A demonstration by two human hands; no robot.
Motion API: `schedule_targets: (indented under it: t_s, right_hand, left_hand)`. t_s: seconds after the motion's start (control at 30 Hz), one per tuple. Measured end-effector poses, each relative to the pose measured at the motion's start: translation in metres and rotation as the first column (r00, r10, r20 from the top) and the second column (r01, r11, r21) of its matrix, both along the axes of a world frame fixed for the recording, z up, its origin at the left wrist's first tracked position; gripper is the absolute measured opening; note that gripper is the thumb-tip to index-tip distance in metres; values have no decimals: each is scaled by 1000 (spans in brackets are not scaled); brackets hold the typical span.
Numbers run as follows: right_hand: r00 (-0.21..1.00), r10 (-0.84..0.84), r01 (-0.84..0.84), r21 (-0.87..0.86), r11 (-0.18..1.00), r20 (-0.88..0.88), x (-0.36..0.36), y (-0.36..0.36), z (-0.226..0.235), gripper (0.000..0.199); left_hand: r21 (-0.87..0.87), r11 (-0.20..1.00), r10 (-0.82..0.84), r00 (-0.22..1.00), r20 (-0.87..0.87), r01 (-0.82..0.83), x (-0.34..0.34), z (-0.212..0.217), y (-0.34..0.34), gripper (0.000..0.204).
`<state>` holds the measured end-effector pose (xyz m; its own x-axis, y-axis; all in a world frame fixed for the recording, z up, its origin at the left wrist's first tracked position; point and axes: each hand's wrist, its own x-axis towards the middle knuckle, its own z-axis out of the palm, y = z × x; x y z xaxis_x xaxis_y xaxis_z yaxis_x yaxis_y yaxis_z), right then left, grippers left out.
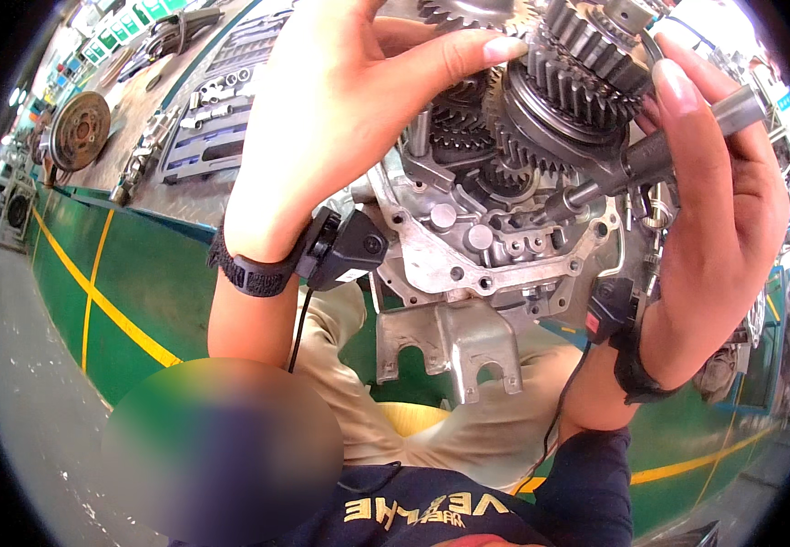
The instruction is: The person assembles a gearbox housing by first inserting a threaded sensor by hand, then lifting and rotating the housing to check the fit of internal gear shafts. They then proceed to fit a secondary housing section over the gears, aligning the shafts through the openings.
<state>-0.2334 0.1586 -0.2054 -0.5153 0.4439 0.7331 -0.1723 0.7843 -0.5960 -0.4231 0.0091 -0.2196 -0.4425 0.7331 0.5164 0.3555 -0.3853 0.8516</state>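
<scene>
The left hand [322,109] has its thumb stretched away from its other fingers, the tip at the toothed edge of a dark steel, cylindrical gear stack [586,91]; those other fingers are partly hidden, so I cannot tell whether they grip. The right hand [723,182] curls at the opposite side, thumb tip and fingertips beside the upper gears, its closure also unclear.

The gear stack thus lies between the two hands, right of the left thumb and left of the right fingertips, both close to it. Its long axis stands up from the gears below, top tilted toward the right hand. A grey steel rod [636,162] slants across beside it, passing between the right thumb and the fingers behind.

Below the fingers sits a silver cast-metal housing [431,264], with a bent steel bracket [454,337] nearer the lap. Farther out, left of the left hand, a grey socket tray [194,155] and a rusty round disc [79,130] are on the bench [126,98].
</scene>
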Motion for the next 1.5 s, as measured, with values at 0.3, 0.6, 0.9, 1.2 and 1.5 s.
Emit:
schedule_targets:
  t_s: [0.3, 0.6, 0.9, 1.2, 1.5]
  right_hand:
    - [1000, -7, 7, 5, 1000, -30, -4, -16, -8, 32]
    - [997, -49, 48, -18, 999, -66, 0, -29, -11, 32]
    - [988, -148, 147, -32, 989, -48, 25, -38, -11, 35]
    - [959, -271, 278, 96, 956, -83, 11, -48, -13, 32]
    - [992, -122, 120, 129, 984, 9, 11, -35, -15, 36]
  left_hand:
    - [-33, 999, 31, 998, 51, -29, 1, 0, 0, 51]
    - [13, 942, 322, 889, -325, -336, 34, -4, 6, 54]
    - [-95, 980, 155, 967, -201, -177, 8, -30, -31, 63]
    - [-193, 942, 196, 916, -351, -276, 5, -54, -35, 21]
    - [-105, 964, 175, 878, -445, -245, -8, -78, -37, 21]
